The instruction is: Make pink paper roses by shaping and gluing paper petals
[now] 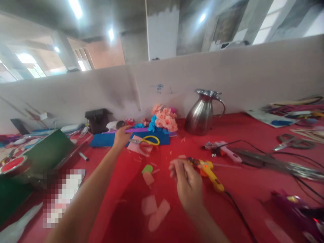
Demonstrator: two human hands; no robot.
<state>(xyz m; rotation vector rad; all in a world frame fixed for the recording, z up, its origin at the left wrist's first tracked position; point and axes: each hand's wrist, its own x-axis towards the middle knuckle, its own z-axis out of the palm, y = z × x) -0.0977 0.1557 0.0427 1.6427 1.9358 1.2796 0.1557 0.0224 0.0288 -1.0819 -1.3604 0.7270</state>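
Observation:
My left hand (pixel 122 136) reaches over the far part of the red table, fingers bent at the near edge of a blue sheet (pixel 102 139); what it touches is hidden. Just right of it lie yellow-handled scissors (pixel 151 140) on pink paper (pixel 138 148). My right hand (pixel 186 177) is nearer, its fingers curled together; anything between them is too small to make out. A yellow glue gun (pixel 212 177) rests right beside it. Pink paper pieces (pixel 159 214) and a green piece (pixel 147 169) lie between my arms.
A steel jug (pixel 201 114) and a bunch of pink and blue paper flowers (pixel 165 119) stand by the wall. A pink glue gun (pixel 230 153), cables and dark scissors (pixel 295 141) lie right. Green boards (pixel 48 152) and a tape roll (pixel 14 164) are left.

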